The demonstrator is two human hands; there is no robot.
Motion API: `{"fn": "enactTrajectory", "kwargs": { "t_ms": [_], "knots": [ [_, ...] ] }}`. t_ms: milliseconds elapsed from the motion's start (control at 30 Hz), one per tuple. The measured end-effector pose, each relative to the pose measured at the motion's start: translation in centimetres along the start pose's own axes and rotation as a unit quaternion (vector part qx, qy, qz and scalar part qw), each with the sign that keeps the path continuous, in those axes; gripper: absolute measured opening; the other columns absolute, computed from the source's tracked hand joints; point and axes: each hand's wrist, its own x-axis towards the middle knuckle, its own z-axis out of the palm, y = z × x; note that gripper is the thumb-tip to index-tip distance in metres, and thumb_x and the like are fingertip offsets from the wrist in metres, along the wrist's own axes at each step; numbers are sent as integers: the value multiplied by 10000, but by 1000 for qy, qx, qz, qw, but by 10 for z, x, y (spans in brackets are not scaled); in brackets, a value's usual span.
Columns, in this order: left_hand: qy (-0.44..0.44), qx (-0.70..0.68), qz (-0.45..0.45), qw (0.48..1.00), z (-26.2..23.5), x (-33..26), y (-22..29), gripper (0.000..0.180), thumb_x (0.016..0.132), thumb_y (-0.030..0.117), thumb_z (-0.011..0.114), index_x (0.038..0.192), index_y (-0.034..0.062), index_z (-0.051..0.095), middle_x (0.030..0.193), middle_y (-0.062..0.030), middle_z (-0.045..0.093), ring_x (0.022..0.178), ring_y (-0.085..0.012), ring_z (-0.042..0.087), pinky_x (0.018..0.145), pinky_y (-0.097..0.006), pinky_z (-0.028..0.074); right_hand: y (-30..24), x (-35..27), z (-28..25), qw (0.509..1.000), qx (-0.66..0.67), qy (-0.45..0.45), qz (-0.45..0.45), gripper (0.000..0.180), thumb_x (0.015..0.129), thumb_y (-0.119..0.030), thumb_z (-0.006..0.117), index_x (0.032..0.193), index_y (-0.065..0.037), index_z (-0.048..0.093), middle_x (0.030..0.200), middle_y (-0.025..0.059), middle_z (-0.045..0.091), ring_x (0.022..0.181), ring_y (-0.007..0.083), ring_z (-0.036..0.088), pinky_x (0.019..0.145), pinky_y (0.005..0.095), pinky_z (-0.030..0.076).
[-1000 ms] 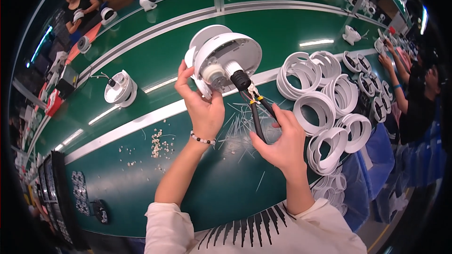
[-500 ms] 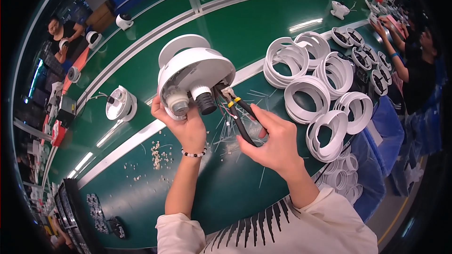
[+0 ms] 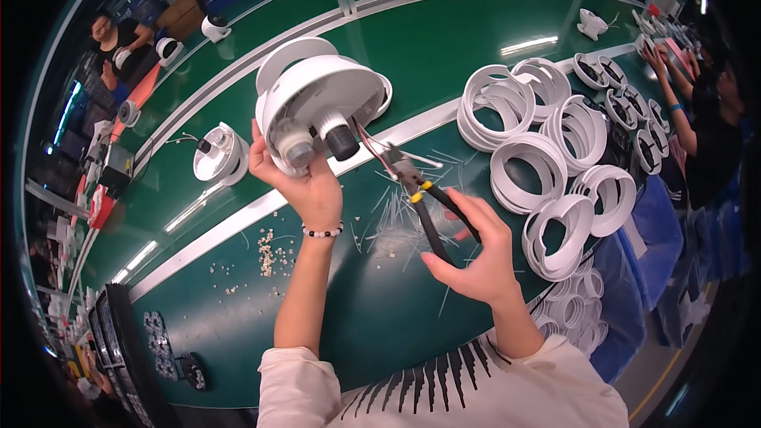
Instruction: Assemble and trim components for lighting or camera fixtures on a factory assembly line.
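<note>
White housing (image 3: 321, 79) in left grip (image 3: 307, 194)

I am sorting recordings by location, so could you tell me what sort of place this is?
Probably a factory assembly line: similar white rings lie stacked on a green bench, a co-worker is at upper left, and the left hand holds a white housing, the right hand pliers.

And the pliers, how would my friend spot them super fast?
Find the green table, then the person's right hand over it, left of the white rings. The pliers are in that hand. Their black handles with yellow bands set them apart from those rings.
</note>
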Motion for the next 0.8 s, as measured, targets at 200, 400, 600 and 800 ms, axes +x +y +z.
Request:
{"fn": "enactTrajectory", "kwargs": {
  "t_ms": [200,400,600,800],
  "knots": [
    [17,3,117,993,-2,-1,18,589,689,-115,559,1145,55,227,1378,-234,154,1288,-291,226,1039,-375,222,-5,-1,2,996,-33,53,-61,683,516,-159,749,1127,39,515,1013,138,549,832,214,582,623,300,474],
    [-21,-117,-125,985,-12,1,35,618,762,-107,489,1263,58,167,1190,-113,347,1078,-190,431,919,-300,370,3,-12,6,992,69,56,-84,857,504,-108,711,1257,32,326,959,123,483,791,201,513,685,291,437],
    [-19,-132,-201,971,-17,-9,37,648,757,-127,456,1273,100,135,1167,-132,377,1002,-184,494,758,-296,508,-10,16,16,858,511,-30,-50,443,612,60,518,1023,-14,372,853,72,457,724,126,470,703,269,430],
    [-21,-123,-178,976,-17,-21,34,588,758,-106,496,1227,72,190,1161,-118,363,970,-162,487,678,-244,488,-16,69,42,968,115,167,-147,361,629,-11,685,924,-40,479,817,49,565,640,130,513,584,245,424]
  ]
}}
